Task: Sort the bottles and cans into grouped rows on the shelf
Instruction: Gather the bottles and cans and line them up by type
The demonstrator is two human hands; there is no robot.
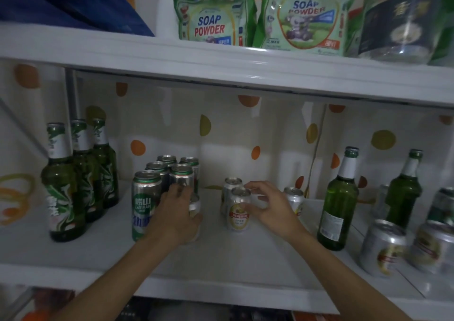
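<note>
On the white shelf (235,266), three green bottles (66,193) stand in a row at the left. Beside them is a cluster of tall green-and-silver cans (146,202). My left hand (177,212) grips a silver can (195,207) at the front right of that cluster, hiding most of it. In the middle stand short silver-and-gold cans (238,212), one behind the other. My right hand (267,202) has its fingers curled against the front one's right side and top. A third short can (294,200) stands just right of my hand.
Two more green bottles (340,197) (405,190) stand at the right, with several silver cans (383,247) in front of and around them. Soap powder bags (211,13) and a clear jug (403,18) sit on the upper shelf, which overhangs low.
</note>
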